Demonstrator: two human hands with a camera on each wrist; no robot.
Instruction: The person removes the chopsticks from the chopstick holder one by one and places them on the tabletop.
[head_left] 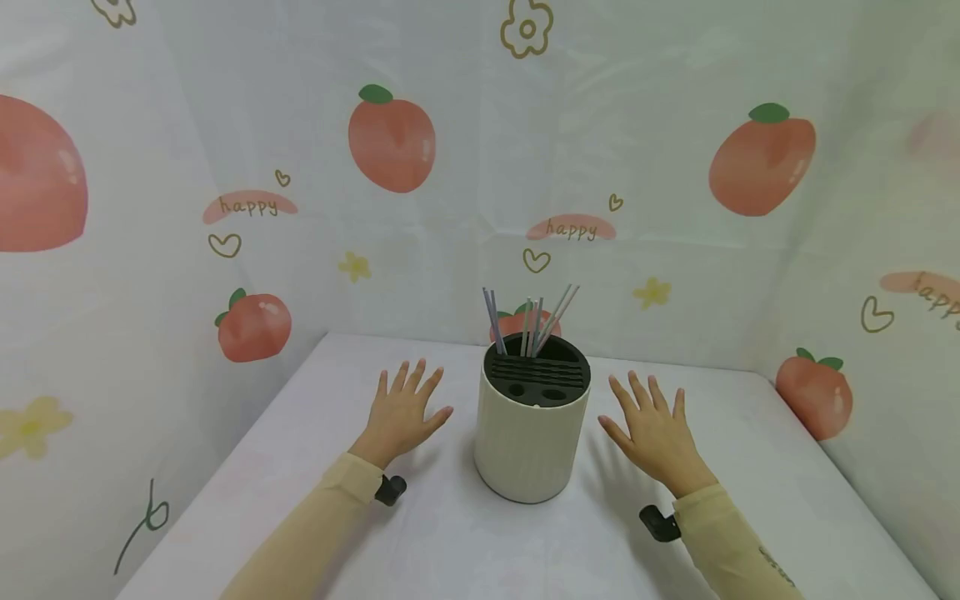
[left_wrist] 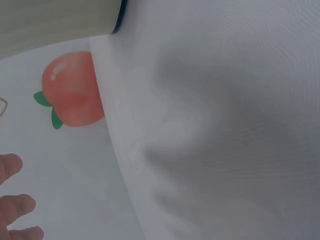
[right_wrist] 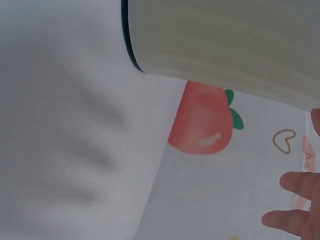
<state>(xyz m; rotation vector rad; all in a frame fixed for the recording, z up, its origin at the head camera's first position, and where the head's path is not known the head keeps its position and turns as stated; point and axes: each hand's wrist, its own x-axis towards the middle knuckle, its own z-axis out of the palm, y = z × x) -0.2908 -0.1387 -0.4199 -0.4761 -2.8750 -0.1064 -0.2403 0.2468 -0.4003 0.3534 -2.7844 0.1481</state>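
Holder [head_left: 529,454]: stands upright on the table [head_left: 453,550], between the two hands; cream wall, black top
Sticks [head_left: 537,327]: thin and pale, standing in the holder's open well [head_left: 561,348] at 12 o'clock of the top; some lean to 11 o'clock, some to 1, the middle ones nearly upright
Slots [head_left: 536,371]: run across the middle of the black top
Holes [head_left: 516,389]: two, at the 6 o'clock side of the top
Left hand [head_left: 399,418]: at 9 o'clock of the holder, near but apart from it; spread wide, back up, fingers straight towards 12 to 1, thumb at 2
Right hand [head_left: 660,433]: at 3 o'clock of the holder, likewise apart; spread wide, back up, fingers straight towards 11 to 12, thumb at 10
Hand shadows [left_wrist: 215,110]: fall soft and blurred on the table
Sleeves [head_left: 311,533]: light tan, reaching in from 7 and 5 o'clock; the right one bears a dark mark
Wrist cameras [head_left: 390,490]: black, one at each cuff
Cloth [head_left: 450,50]: white, behind the table, printed with hearts, "happy" and peaches [head_left: 392,146]; one peach at 12 o'clock of the holder is partly hidden by it
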